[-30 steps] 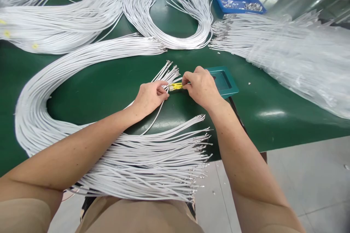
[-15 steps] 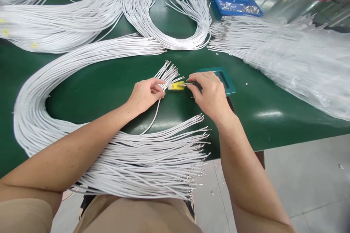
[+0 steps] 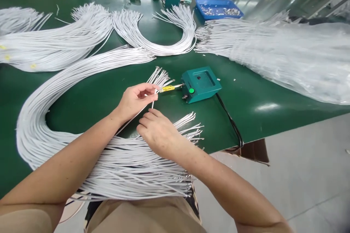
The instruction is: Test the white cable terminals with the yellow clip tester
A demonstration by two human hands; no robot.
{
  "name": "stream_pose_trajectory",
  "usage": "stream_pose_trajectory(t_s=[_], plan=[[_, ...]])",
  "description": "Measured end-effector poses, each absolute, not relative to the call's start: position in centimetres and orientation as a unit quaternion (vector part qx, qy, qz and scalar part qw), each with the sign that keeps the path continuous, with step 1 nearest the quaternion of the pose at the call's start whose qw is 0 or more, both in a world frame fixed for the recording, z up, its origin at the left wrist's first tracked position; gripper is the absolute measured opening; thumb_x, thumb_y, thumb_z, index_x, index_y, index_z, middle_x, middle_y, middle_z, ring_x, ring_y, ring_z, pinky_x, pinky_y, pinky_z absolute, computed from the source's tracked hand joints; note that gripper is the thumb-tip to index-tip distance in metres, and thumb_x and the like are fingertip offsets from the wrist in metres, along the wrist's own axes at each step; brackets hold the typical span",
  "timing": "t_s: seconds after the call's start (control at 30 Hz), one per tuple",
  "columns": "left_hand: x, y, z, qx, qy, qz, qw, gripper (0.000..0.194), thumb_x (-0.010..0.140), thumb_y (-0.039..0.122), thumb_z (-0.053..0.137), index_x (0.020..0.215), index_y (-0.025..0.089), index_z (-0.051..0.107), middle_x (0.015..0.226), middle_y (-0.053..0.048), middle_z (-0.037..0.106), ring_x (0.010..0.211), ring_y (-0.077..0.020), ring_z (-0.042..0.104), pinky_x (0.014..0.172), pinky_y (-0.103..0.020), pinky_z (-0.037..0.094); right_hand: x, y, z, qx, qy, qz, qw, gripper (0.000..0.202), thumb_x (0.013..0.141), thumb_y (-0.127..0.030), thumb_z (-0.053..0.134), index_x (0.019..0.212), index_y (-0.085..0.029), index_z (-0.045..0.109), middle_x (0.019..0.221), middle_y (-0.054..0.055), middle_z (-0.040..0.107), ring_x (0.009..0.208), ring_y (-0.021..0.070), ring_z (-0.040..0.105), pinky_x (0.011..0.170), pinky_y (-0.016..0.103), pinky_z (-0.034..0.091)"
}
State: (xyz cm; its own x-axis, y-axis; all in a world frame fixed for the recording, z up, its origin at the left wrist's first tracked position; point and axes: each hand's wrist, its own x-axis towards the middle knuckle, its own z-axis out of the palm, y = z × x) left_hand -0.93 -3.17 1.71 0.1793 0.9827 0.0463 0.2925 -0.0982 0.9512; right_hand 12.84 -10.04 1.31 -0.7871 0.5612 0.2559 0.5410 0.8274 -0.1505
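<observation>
My left hand [image 3: 136, 98] is closed in a pinch on a white wire, above the green table. At its fingertips, a yellow piece with a metal tip [image 3: 167, 88] points right, to the side of a green box [image 3: 202, 83] with a green button. I cannot tell whether the tip touches the box. A small bunch of white wire ends [image 3: 160, 77] fans out just behind these fingers. Lower down, my right hand [image 3: 157, 131] has its fingers curled together where a white wire [image 3: 152, 105] runs down into them. A large bundle of white wires [image 3: 131, 167] lies beneath it.
More white wire bundles [image 3: 79, 43] lie across the back of the green table [image 3: 235, 116]. A blue tray [image 3: 218, 14] holds small metal parts. Clear plastic [image 3: 295, 62] covers a bundle at right. A black cable [image 3: 229, 116] runs from the box over the table edge.
My right hand has let go of the metal tip and moved down and left to the white wire. The green box now shows fully. The view has tilted up.
</observation>
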Motion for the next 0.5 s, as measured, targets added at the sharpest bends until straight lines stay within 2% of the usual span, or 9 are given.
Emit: stream_pose_trajectory(t_s=[0.07, 0.23, 0.37, 0.5], plan=[[-0.9, -3.3, 2.0, 0.643, 0.51, 0.368, 0.438, 0.017, 0.072, 0.029, 0.073, 0.083, 0.017, 0.068, 0.086, -0.003, 0.067, 0.078, -0.0138, 0.061, 0.075, -0.025, 0.05, 12.6, -10.5, 0.7, -0.305, -0.944, 0.005, 0.128, 0.021, 0.089, -0.008, 0.047, 0.077, -0.015, 0.063, 0.077, 0.007, 0.065, 0.081, 0.023, 0.058, 0.102, 0.043, 0.038], [-0.8, -3.6, 2.4, 0.657, 0.487, 0.352, 0.455, 0.031, 0.07, 0.028, 0.074, 0.1, 0.022, 0.071, 0.076, 0.002, 0.059, 0.066, -0.0109, 0.056, 0.066, -0.024, 0.049, 12.7, -11.4, 0.5, -0.331, -0.938, -0.012, 0.102, 0.021, 0.088, -0.009, 0.047, 0.077, -0.015, 0.064, 0.075, 0.007, 0.064, 0.08, 0.0242, 0.06, 0.105, 0.046, 0.038], [-0.8, -4.1, 3.4, 0.662, 0.496, 0.322, 0.46, 0.018, 0.076, 0.035, 0.07, 0.087, 0.021, 0.074, 0.073, 0.0, 0.063, 0.058, -0.0103, 0.053, 0.06, -0.024, 0.048, 12.7, -12.4, 1.2, -0.335, -0.936, -0.011, 0.106, 0.021, 0.088, -0.009, 0.047, 0.077, -0.016, 0.063, 0.075, 0.007, 0.064, 0.081, 0.0239, 0.06, 0.107, 0.046, 0.036], [-1.0, -4.7, 5.1, 0.657, 0.481, 0.324, 0.483, 0.023, 0.087, 0.038, 0.06, 0.08, 0.021, 0.074, 0.078, -0.002, 0.068, 0.066, -0.0122, 0.057, 0.063, -0.026, 0.047, 12.7, -13.5, 1.5, -0.338, -0.931, -0.015, 0.137, 0.021, 0.088, -0.008, 0.045, 0.078, -0.016, 0.062, 0.074, 0.006, 0.063, 0.08, 0.0228, 0.058, 0.111, 0.047, 0.031]])
